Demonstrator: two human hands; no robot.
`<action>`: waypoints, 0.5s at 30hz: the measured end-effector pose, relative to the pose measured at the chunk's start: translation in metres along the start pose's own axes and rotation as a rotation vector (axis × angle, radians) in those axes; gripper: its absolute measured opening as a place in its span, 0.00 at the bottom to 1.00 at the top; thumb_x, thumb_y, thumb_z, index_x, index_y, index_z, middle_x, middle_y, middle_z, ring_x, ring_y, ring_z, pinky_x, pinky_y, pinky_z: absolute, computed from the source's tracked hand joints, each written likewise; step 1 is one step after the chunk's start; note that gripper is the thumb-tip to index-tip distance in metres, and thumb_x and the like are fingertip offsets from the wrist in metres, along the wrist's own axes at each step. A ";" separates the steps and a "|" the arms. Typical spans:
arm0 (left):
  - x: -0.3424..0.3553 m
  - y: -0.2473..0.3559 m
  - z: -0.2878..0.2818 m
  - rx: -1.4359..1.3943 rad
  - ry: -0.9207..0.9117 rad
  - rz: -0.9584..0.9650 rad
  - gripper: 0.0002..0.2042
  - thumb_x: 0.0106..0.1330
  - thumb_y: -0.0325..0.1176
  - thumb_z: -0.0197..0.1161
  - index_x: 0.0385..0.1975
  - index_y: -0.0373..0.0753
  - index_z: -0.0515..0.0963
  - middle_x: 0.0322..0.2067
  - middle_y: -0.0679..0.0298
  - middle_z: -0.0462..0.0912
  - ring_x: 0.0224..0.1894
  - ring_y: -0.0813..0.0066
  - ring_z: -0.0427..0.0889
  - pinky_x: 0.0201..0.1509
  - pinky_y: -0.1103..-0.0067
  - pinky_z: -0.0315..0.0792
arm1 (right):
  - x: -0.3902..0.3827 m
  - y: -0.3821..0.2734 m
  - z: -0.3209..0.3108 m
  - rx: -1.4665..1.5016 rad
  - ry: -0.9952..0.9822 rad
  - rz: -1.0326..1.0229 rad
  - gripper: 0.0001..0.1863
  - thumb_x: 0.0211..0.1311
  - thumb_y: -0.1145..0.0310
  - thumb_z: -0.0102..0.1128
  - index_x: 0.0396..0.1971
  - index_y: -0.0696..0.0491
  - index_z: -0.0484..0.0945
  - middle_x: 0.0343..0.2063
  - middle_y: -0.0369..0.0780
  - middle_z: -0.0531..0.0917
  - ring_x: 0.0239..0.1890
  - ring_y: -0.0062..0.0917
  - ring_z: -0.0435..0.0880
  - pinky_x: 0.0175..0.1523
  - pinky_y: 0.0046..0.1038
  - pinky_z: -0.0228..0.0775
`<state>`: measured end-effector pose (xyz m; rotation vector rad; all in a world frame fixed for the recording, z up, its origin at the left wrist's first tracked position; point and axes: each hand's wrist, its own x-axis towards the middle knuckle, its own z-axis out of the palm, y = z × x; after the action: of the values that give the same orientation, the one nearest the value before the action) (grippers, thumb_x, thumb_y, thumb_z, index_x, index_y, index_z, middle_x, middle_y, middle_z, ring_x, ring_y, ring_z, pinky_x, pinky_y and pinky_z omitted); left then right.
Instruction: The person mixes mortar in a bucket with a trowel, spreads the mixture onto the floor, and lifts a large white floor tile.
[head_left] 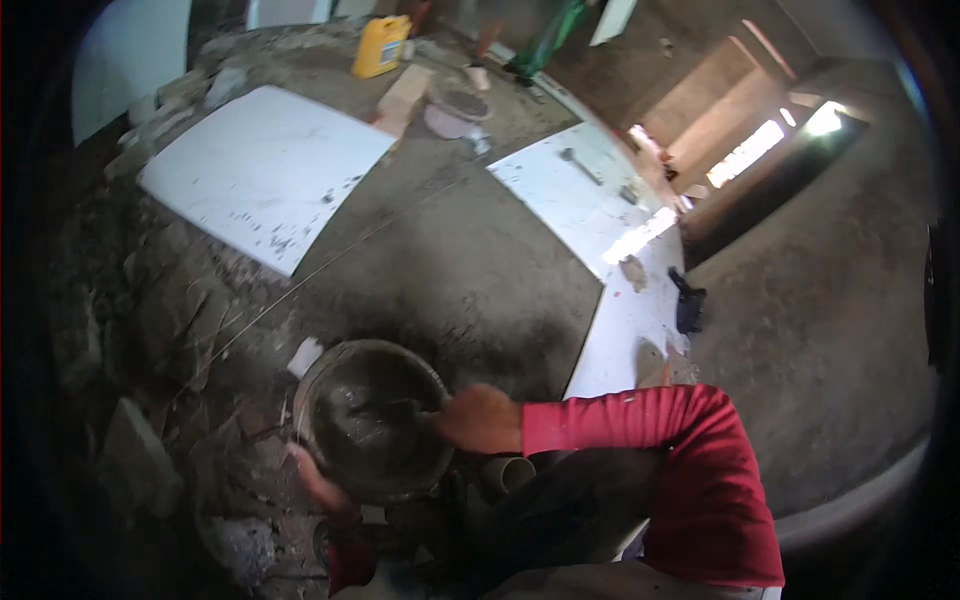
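Note:
A round, wide basin (307, 400) stands low in front of me, with wet grey mix (365, 425) inside. My left hand (318, 485) holds the basin's near left side, its fingers partly hidden against the wall. On the right, my right hand (482, 418) is closed in a fist at the rim. From it a dark hand tool (425, 410) reaches into the basin; its blade or end is blurred, so its exact kind does not show. A pale cylinder, open at the top (512, 474), stands just below my right wrist.
White boards (265, 175) lie on the rough floor at left, and more (560, 185) at right with small tools on them. Farther off are a yellow jerrycan (381, 47) and a pinkish tub (447, 122). Broken slabs (140, 455) crowd the left. A black object (689, 303) sits right.

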<state>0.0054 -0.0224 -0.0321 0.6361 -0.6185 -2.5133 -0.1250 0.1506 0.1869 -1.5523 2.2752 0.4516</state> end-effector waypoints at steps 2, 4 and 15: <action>-0.004 -0.012 -0.026 0.007 0.029 0.029 0.29 0.77 0.47 0.37 0.65 0.27 0.59 0.62 0.53 0.66 0.63 0.66 0.66 0.68 0.72 0.60 | -0.002 0.006 -0.012 0.060 -0.342 0.044 0.17 0.53 0.70 0.57 0.45 0.50 0.78 0.29 0.47 0.83 0.30 0.41 0.84 0.30 0.40 0.76; -0.015 0.011 0.034 -0.057 0.021 0.004 0.30 0.76 0.50 0.37 0.65 0.28 0.61 0.62 0.53 0.67 0.63 0.64 0.67 0.67 0.70 0.61 | -0.013 0.011 -0.020 0.271 -0.230 -0.003 0.13 0.53 0.70 0.58 0.40 0.50 0.81 0.28 0.47 0.83 0.32 0.42 0.84 0.36 0.42 0.76; -0.020 0.031 0.048 0.166 0.095 0.086 0.29 0.77 0.51 0.37 0.62 0.29 0.64 0.59 0.57 0.71 0.59 0.70 0.71 0.64 0.74 0.64 | 0.002 0.002 -0.042 0.503 0.157 0.138 0.15 0.60 0.58 0.62 0.45 0.44 0.84 0.40 0.42 0.85 0.33 0.35 0.86 0.40 0.34 0.78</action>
<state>0.0057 -0.0211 0.0286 0.7671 -0.8077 -2.3537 -0.1316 0.1305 0.2238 -1.2154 2.3745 -0.2102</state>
